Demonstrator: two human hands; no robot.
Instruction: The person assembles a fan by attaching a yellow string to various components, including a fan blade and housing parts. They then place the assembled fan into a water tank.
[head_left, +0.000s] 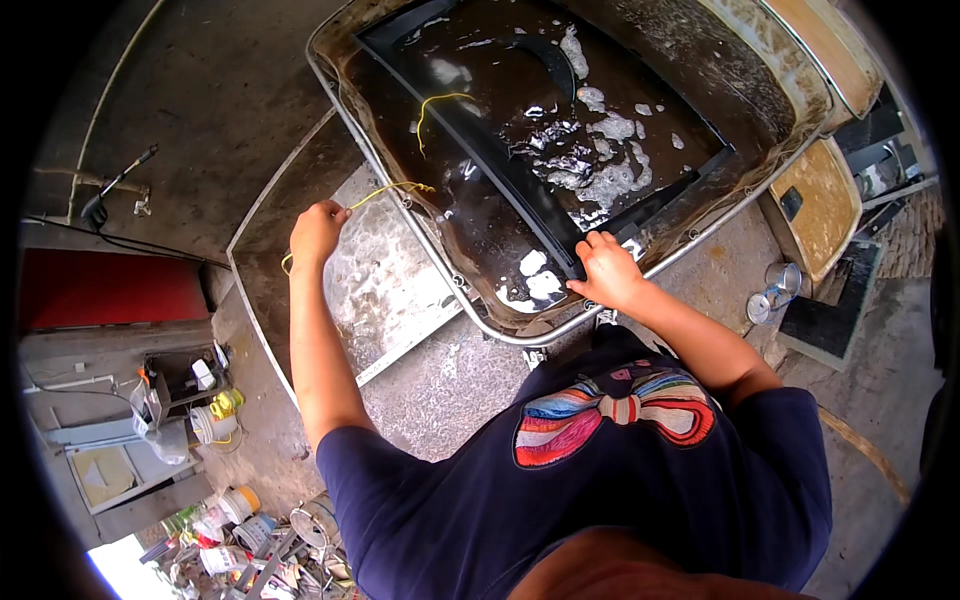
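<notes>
My left hand [318, 234] pinched a yellow cord [400, 185] that ran rightward from it over the rim of the tub [431, 246]. My right hand [608, 273] gripped the near corner of a black frame [514, 190], which lay ahead of it in dark, foamy water [462, 205].

this is looking like a rough workshop with a wash area: a metal-rimmed tub [431, 241] is holding dark, foamy water [480, 70], a black frame [500, 180] is soaking in it, and something like a spray gun [96, 211] is lying off to the left. pails [238, 503] and scrap [275, 568] are crowding the lower left corner, and bare, speckled floor [450, 388] is showing beside the tub.
</notes>
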